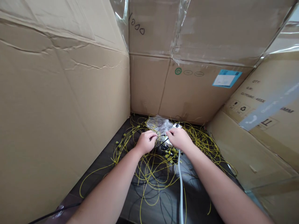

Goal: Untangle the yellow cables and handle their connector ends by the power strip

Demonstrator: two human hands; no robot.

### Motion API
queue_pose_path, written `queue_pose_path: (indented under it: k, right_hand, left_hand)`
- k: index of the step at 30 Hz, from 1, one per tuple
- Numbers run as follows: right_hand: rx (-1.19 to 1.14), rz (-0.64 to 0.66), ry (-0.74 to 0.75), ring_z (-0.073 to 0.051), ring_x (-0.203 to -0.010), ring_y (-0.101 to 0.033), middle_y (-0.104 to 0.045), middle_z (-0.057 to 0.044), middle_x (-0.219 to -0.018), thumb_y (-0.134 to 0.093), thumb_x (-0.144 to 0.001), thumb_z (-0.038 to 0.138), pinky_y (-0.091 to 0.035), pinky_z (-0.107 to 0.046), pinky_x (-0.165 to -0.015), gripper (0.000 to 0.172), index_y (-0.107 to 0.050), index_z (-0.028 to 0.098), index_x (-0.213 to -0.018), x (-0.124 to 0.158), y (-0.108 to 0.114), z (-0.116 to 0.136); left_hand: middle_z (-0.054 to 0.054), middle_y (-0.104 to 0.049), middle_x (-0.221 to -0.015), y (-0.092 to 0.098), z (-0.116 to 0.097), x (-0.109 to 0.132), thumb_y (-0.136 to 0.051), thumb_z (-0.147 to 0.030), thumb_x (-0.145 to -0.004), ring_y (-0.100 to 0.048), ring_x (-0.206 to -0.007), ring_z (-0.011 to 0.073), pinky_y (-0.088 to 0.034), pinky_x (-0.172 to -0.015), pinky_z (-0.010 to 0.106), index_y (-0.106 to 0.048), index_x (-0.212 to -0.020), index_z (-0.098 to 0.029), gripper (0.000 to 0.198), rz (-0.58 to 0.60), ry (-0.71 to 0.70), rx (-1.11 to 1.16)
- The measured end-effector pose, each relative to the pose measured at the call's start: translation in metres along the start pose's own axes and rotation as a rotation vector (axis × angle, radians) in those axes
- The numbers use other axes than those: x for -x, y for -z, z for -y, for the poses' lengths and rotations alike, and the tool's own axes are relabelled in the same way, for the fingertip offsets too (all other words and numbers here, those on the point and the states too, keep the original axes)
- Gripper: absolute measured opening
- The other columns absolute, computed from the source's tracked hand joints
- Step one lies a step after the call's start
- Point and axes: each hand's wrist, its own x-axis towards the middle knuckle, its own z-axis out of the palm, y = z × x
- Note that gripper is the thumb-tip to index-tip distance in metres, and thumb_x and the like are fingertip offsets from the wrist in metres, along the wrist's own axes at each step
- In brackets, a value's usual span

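My left hand (146, 141) is closed, thumb against fingers, over the middle of a dark surface (163, 199). Just right of it, my right hand (178, 138) is closed in a pinch. A thin black cable (163, 143) runs between the two hands; what exactly each set of fingertips holds is too small to tell. Behind them lies a crumpled clear plastic bag (157, 123), with a white object (177, 125) partly hidden by my right hand. Small black and yellow pieces (170, 153) are bunched below the hands.
Loops of yellow wire (202, 140) spread over the surface on both sides. A white cable (181, 186) runs toward the front edge. Cardboard walls stand at the left (70, 93), back (149, 84) and right (257, 149). A black cable (56, 212) lies at lower left.
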Motion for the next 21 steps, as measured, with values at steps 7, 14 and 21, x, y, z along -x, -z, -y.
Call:
queue_pose_path:
  k: [7,14,21]
  right_hand:
    - [0.039,0.044,0.028,-0.014,-0.062,-0.052,-0.064,-0.005,-0.067,-0.038,-0.084,0.038,-0.029,-0.024,-0.056,0.039,-0.064,0.019,-0.063,-0.004,0.001,0.003]
    - [-0.072,0.04,0.14,-0.012,-0.057,-0.049,-0.063,-0.003,-0.064,-0.037,-0.085,0.041,-0.028,-0.023,-0.054,0.041,-0.065,0.018,-0.065,-0.001,0.002,0.0]
    - [-0.183,0.089,0.191,-0.011,-0.057,-0.05,-0.063,-0.002,-0.063,-0.039,-0.084,0.039,-0.03,-0.022,-0.055,0.037,-0.067,0.018,-0.071,-0.003,-0.001,0.002]
  left_hand:
    - [0.003,-0.063,-0.073,0.002,-0.001,0.001,-0.05,-0.014,-0.076,-0.057,-0.069,0.0136,-0.043,-0.069,0.025,-0.064,-0.068,-0.018,0.016,0.052,-0.032,-0.048]
    - [0.002,-0.064,-0.066,-0.001,-0.002,0.0,-0.043,-0.029,-0.085,-0.058,-0.061,0.014,-0.042,-0.063,0.025,-0.066,-0.081,-0.02,0.024,0.041,0.075,-0.118]
    - [0.001,-0.062,-0.06,-0.01,0.006,-0.001,-0.049,-0.029,-0.081,-0.055,-0.055,0.0133,-0.042,-0.059,0.024,-0.067,-0.097,-0.021,0.025,0.072,0.129,-0.058]
